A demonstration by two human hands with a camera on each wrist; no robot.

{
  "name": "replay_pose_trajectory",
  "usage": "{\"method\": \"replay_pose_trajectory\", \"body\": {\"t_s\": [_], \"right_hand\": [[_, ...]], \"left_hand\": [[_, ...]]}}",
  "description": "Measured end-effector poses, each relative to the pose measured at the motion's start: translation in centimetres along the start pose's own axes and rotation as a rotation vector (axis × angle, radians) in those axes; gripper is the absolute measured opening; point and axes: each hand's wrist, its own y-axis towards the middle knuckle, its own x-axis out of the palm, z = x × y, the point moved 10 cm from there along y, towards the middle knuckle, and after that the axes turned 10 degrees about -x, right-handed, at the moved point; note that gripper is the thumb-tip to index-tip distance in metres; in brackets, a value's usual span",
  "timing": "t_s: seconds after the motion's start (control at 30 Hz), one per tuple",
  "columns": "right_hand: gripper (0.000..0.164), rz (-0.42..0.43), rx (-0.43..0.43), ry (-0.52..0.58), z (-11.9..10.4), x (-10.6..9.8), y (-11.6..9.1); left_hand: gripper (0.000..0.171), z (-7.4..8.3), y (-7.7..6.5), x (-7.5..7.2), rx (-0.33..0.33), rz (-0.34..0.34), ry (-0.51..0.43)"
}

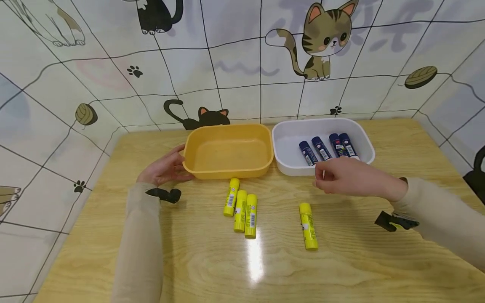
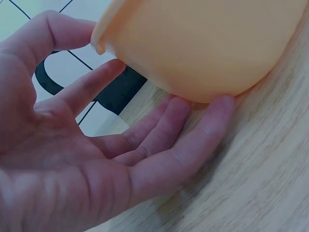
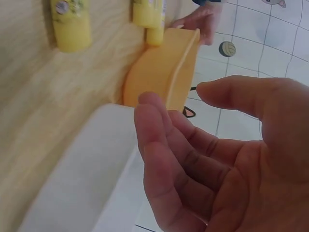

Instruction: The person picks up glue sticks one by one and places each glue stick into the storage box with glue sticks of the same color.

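Head view shows the lone yellow glue stick [image 1: 308,226] pointing away, just this side of our loose, empty right hand [image 1: 342,176], our relaxed left hand [image 1: 164,168] touching the tub [image 1: 235,173].

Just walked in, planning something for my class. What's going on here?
Someone's left hand touches the side of the orange tray. Their right hand, holding nothing, is by the front edge of the white tray, where four blue tubes lie. Four yellow tubes lie on the table, three close together and one apart.
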Motion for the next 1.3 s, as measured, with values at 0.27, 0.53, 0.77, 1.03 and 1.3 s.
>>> {"method": "replay_pose_trajectory", "body": {"t_s": [0.27,0.53,0.77,1.03,1.3], "right_hand": [[0.013,-0.001,-0.037,0.041,1.1,3.2,-0.7],[0.013,-0.020,-0.044,0.027,1.4,5.1,-0.4],[0.024,-0.049,0.055,0.047,2.1,7.0,-0.3],[0.033,0.000,0.119,-0.002,2.8,8.1,0.4],[0.030,0.012,0.149,0.007,2.4,8.6,1.1]], "left_hand": [[0.067,0.1,0.1,0.3,0.000,-0.006,-0.004],[0.069,-0.1,-0.2,0.0,-0.004,0.011,-0.017],[0.070,-0.2,-0.2,-0.1,0.003,0.009,-0.019],[0.069,-0.4,-0.1,-0.1,-0.002,0.014,-0.021],[0.068,-0.4,-0.1,-0.2,-0.004,0.029,-0.059]]}}
